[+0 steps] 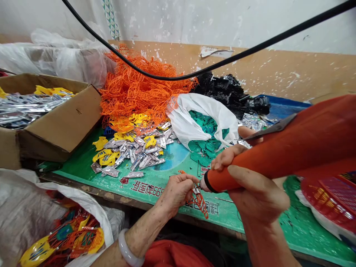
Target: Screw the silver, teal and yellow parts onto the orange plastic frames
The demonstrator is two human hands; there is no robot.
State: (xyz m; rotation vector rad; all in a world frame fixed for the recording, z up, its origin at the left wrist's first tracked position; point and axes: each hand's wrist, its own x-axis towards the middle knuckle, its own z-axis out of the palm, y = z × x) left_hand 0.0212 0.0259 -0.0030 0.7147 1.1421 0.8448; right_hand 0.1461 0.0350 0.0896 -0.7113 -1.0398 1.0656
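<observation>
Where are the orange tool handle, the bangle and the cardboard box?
orange tool handle [267, 155], head view, on the barrel just past the right hand
bangle [127, 249], head view, on the band at the left wrist
cardboard box [61, 122], head view, on the outer side wall

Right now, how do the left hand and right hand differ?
The left hand pinches a small orange plastic lattice piece, while the right hand wraps a much larger orange tapered tool handle. The left wrist wears a pale bangle; the right wrist shows none. Both hands are bare and meet above the green table mat.
</observation>
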